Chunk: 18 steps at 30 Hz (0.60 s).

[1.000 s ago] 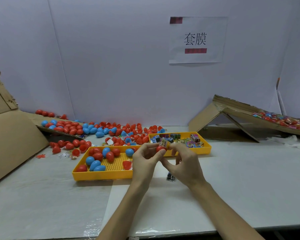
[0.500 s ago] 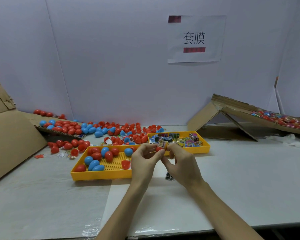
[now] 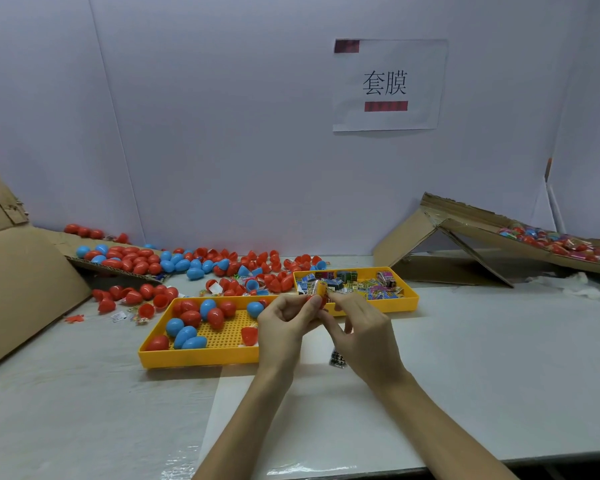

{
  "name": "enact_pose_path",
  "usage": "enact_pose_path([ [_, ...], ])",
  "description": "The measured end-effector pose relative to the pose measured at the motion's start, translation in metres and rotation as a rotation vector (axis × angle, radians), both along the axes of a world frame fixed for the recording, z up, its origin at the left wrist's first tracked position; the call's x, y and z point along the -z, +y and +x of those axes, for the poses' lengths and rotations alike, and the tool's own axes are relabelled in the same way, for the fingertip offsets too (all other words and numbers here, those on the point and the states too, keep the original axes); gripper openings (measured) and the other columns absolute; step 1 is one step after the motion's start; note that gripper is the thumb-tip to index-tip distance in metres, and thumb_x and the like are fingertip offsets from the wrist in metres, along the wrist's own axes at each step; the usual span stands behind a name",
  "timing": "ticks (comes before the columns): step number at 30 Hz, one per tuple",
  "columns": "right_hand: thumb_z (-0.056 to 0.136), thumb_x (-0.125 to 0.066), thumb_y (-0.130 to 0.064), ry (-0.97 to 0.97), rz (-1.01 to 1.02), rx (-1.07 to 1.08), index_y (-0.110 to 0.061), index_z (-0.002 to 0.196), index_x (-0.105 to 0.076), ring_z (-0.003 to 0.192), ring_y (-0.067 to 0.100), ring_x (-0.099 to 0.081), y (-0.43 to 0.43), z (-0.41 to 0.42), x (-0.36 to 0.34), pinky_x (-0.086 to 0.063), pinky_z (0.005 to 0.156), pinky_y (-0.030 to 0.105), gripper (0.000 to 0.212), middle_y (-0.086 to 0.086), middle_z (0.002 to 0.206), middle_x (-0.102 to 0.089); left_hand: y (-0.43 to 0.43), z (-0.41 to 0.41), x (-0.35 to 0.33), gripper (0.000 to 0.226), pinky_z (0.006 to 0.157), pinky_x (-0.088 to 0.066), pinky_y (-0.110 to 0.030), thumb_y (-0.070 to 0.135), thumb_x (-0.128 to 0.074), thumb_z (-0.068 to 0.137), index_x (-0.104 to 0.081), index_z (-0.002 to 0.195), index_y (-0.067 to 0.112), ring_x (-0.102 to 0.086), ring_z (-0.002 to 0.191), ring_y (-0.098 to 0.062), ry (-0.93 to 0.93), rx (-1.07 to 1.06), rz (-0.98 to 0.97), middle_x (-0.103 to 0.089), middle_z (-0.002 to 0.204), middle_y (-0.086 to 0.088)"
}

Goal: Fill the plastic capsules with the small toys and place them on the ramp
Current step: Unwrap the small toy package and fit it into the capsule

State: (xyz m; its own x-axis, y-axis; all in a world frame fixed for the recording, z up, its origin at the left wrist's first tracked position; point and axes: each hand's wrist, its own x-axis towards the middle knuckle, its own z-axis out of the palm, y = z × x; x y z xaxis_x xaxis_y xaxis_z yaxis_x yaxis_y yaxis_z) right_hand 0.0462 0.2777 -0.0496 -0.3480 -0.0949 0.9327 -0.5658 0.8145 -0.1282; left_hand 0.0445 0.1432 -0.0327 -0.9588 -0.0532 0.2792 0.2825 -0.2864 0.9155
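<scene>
Hands, two, bare, raised together over the middle of the tabletop (image 3: 465,358). Left hand (image 3: 284,322): fingers curled, thumb and fingertips pinching a red capsule (image 3: 313,301). Right hand (image 3: 364,329): fingers bent, tips pinching a toy packet (image 3: 317,289) that sticks up out of the capsule. Whether the capsule is a half or a whole cannot be told; the fingers cover most of it.

Containers:
- Near yellow tray (image 3: 201,359), perforated floor, just left of the left hand. Holds loose capsules (image 3: 191,318), red and blue, some whole, at least one an open red half.
- Far yellow tray (image 3: 411,301), directly behind the hands. Holds small toys (image 3: 378,289) in bright printed wrappers, heaped.
- Cardboard ramp (image 3: 475,230), right rear, sloping down to the right. Holds filled capsules (image 3: 561,244) gathered on its lower stretch.
- Flat cardboard sheet (image 3: 94,263), left rear. Holds a pile of capsule shells (image 3: 132,256), red and blue, spilling onto the tabletop towards the far tray.

Other items: one dark packet (image 3: 337,358) on the tabletop, just below the right hand. Paper sign (image 3: 387,84) on the back wall.
</scene>
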Motion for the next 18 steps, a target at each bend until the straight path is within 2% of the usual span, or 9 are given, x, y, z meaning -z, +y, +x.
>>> enact_pose_path([
  [5,0.079,-0.078,-0.015,0.081,0.058,0.004,0.002,0.097,-0.074,0.061,0.02,-0.065,0.0005,-0.0014,0.0011,-0.056,0.053,0.032,0.025,0.007,0.076,-0.071,0.0001,0.0028,-0.0017,0.028,0.068,-0.061,-0.024,0.028,-0.074,0.073,-0.072,0.094,0.009,-0.076,0.085,-0.022,-0.011,0.032,0.039,-0.078,0.085,-0.008],
  [9,0.082,-0.075,-0.015,0.085,0.065,-0.009,0.004,0.103,-0.074,0.067,0.022,-0.068,0.0018,-0.0031,0.0037,-0.058,0.058,0.034,0.029,0.008,0.08,-0.072,-0.0038,0.0011,-0.004,0.034,0.069,-0.06,-0.024,0.025,-0.075,0.071,-0.069,0.101,0.01,-0.075,0.091,-0.027,-0.091,0.134,0.143,-0.078,0.09,-0.011],
  [13,0.083,-0.075,-0.014,0.088,0.045,-0.017,0.003,0.106,-0.073,0.07,0.022,-0.069,0.0028,-0.0049,0.0042,-0.058,0.061,0.034,0.029,0.008,0.082,-0.073,-0.0049,0.0011,-0.0066,0.043,0.072,-0.059,-0.024,0.025,-0.074,0.074,-0.065,0.114,0.013,-0.075,0.096,-0.024,-0.137,0.235,0.214,-0.077,0.101,-0.012],
  [18,0.083,-0.075,-0.012,0.096,0.019,-0.024,0.002,0.107,-0.073,0.072,0.02,-0.069,0.0032,-0.0046,0.0049,-0.058,0.063,0.031,0.028,0.008,0.083,-0.072,-0.005,0.0033,-0.0065,0.037,0.077,-0.059,-0.024,0.033,-0.065,0.084,-0.071,0.111,0.009,-0.073,0.103,-0.023,-0.154,0.329,0.253,-0.076,0.108,-0.013],
])
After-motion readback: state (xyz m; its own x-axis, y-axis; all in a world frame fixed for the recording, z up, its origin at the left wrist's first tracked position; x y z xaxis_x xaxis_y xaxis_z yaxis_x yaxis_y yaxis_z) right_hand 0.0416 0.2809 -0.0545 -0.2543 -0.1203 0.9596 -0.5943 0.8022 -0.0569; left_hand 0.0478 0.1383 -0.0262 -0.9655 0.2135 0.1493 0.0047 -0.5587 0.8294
